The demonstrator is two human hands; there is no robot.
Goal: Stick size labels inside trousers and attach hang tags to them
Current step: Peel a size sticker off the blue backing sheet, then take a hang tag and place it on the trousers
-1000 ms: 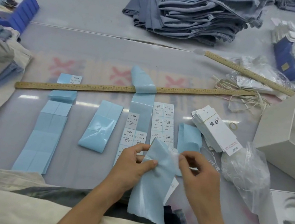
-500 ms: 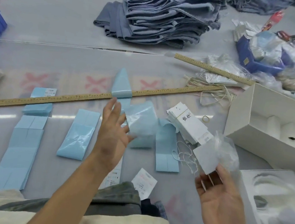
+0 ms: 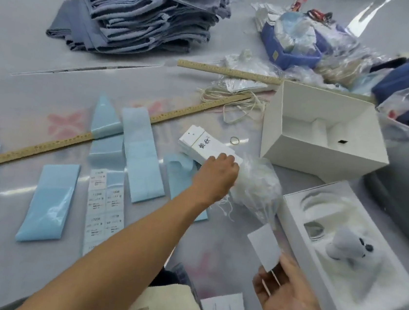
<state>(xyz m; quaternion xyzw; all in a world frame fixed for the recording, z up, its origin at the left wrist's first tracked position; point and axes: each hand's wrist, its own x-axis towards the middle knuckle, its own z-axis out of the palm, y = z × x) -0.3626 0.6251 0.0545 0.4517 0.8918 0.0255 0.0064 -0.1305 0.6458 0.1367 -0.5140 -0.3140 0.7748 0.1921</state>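
The left hand [image 3: 217, 174], arm stretched forward across the table, curled its fingers over the near end of the hang tags [image 3: 205, 146], while the right hand [image 3: 286, 299], palm up nearer the body, pinched a white card [image 3: 264, 247] upright.

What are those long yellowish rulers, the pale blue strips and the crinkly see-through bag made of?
The long yellowish rulers look like unvarnished wood: matte tan with printed marks. The pale blue strips seem to be glossy coated paper, perhaps label backing, since light glares off them. The crinkly see-through bag looks like thin clear plastic film, wrinkled and shiny, beside the left hand.
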